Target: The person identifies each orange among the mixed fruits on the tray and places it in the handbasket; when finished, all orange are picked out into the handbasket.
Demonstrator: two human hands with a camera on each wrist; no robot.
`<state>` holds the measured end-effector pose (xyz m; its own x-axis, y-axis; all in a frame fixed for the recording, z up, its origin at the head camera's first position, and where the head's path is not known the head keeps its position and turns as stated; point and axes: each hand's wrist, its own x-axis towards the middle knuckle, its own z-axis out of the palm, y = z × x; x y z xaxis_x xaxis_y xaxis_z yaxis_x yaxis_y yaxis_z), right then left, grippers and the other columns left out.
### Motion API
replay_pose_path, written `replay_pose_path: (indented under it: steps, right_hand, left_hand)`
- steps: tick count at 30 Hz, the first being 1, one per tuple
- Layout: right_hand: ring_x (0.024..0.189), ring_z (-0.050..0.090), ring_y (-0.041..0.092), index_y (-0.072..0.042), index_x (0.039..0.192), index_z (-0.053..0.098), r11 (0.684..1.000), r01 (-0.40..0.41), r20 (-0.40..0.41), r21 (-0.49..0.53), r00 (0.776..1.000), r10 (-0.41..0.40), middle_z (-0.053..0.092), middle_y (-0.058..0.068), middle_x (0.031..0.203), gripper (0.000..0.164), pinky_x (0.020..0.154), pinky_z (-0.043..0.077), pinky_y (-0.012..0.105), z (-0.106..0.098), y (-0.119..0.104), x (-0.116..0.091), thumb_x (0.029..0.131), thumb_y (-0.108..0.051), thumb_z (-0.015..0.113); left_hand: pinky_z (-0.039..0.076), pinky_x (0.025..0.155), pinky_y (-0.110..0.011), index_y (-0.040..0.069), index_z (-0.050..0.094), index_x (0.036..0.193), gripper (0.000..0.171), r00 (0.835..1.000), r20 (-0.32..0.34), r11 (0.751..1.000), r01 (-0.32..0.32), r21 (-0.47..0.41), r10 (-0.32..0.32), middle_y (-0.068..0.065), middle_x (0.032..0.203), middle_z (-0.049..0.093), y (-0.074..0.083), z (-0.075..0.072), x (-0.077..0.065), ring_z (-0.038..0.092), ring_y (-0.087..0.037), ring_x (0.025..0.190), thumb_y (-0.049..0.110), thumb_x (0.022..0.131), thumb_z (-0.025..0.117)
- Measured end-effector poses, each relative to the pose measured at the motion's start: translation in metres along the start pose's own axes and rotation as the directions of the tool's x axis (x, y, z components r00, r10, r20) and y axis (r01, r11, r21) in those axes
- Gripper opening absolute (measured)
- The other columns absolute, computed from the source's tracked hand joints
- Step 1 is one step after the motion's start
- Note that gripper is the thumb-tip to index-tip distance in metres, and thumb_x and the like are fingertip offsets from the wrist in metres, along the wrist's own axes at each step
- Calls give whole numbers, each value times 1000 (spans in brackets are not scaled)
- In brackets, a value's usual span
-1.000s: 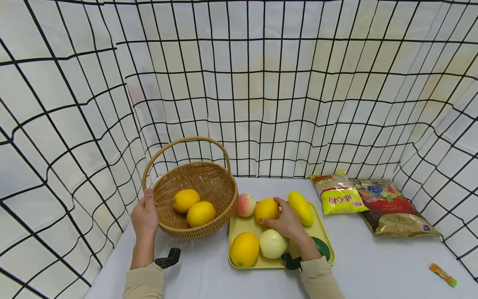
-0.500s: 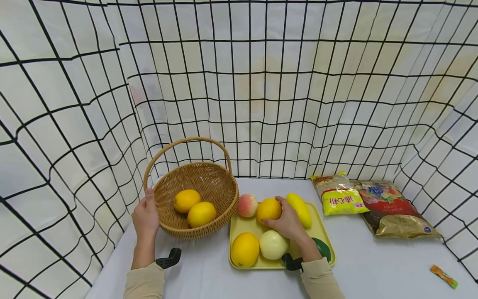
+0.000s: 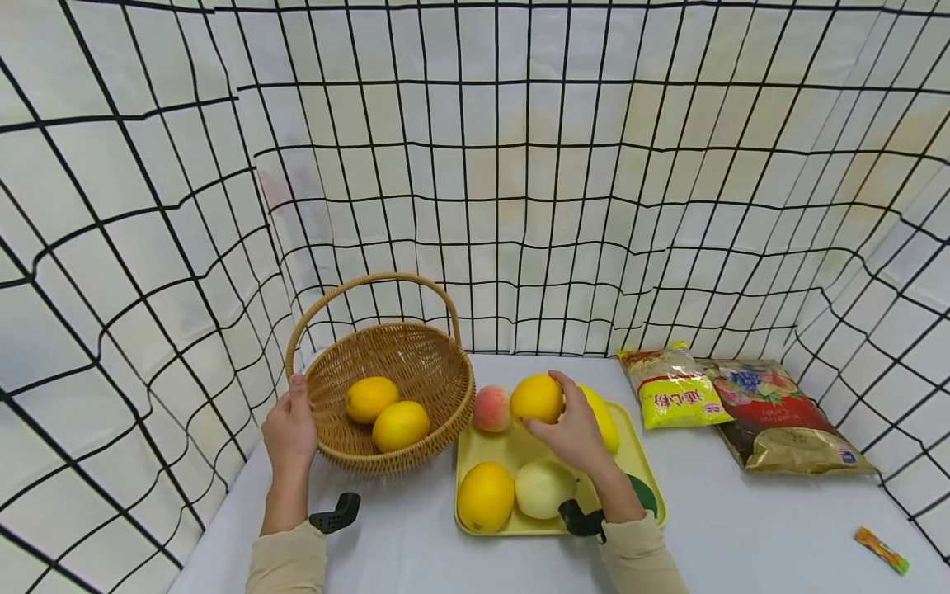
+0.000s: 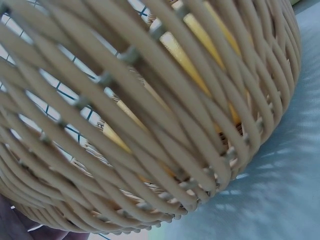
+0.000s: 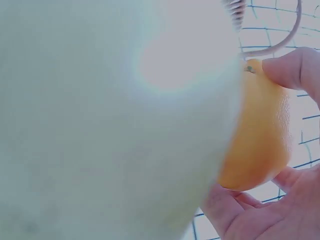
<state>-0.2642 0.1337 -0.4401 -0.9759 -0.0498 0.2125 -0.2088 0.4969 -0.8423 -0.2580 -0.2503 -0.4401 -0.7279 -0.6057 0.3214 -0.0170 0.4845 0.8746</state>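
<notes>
My right hand [image 3: 576, 428] pinches an orange [image 3: 536, 398] between thumb and fingers, over the back of the yellow tray [image 3: 512, 448]. In the right wrist view the thumb lies near the green stem end of the orange [image 5: 260, 135], and a pale fruit [image 5: 110, 130] fills the left side. My left hand [image 3: 290, 423] grips the left rim of a wicker basket [image 3: 438, 379], which tilts toward me. Inside lie two yellow fruits [image 3: 401, 426]. Close up, the left wrist view has the woven wall [image 4: 150, 110], with yellow showing through the gaps and fingers [image 4: 42, 231] at lower left.
The tray also holds a peach [image 3: 492, 408], a mango [image 3: 604, 422], another orange [image 3: 486, 497], a pale round fruit [image 3: 544, 490] and a dark green fruit [image 3: 642, 493] partly behind my wrist. Two food bags [image 3: 679, 396] and a small wrapped stick [image 3: 881, 550] lie right.
My right hand has lifted the orange up from the tray, uncovering more of the pale fruit below. The left hand and the basket stay in place.
</notes>
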Motion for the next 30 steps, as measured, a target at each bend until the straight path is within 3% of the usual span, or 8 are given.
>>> replay_pose_path:
  steps: [9,19,30]
  right_hand:
    - [100,55,27,-19,147,35,998,30,11,64,999,-31,45,8,138,80,78,51,36,3,-22,-8,78,-20,76]
    - [99,55,26,-22,148,36,994,87,2,70,996,-88,43,5,143,79,81,50,39,10,-34,-14,79,-19,74]
    - [105,56,22,-24,150,33,977,132,43,168,989,-141,43,2,141,85,87,52,39,30,-50,-20,79,-16,77]
  left_hand:
    - [32,56,-37,-2,58,81,71,1000,15,1000,11,12,-12,-6,61,44,0,0,0,43,-26,62,61,101,29]
    - [32,55,-36,-2,58,82,72,1000,8,1000,11,18,-11,-7,61,44,-1,0,1,43,-25,61,61,101,28]
    - [33,60,-37,-2,59,84,72,1000,20,1000,22,4,-22,-19,73,55,-1,1,1,48,-31,70,61,101,26]
